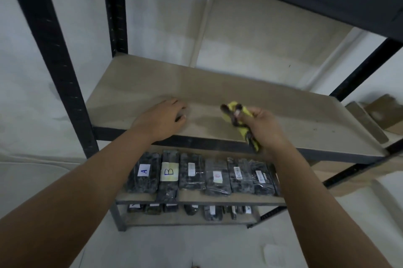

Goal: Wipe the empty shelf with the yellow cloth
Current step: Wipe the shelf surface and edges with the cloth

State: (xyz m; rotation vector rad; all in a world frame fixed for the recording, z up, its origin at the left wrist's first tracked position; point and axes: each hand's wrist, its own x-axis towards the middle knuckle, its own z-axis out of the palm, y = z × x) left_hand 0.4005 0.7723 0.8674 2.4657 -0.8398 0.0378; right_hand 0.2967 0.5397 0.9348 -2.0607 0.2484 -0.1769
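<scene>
a storeroom, by the look of it: a black metal shelving rack [63, 76] with bare board shelves [218, 93] stands against plain white walls [165, 17], and its lower shelves hold rows of plastic-wrapped dark bundles [202, 174] with handwritten labels [144, 170].

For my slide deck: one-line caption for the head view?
Right hand grips yellow cloth above empty shelf; left hand rests on it.

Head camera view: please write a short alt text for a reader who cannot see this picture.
A person's right hand holds a bunched yellow cloth over the empty shelf of a black metal rack, while the left hand rests palm-down near the shelf's front edge. On the shelf below lies a row of dark wrapped packages, two labelled A and B.
</scene>
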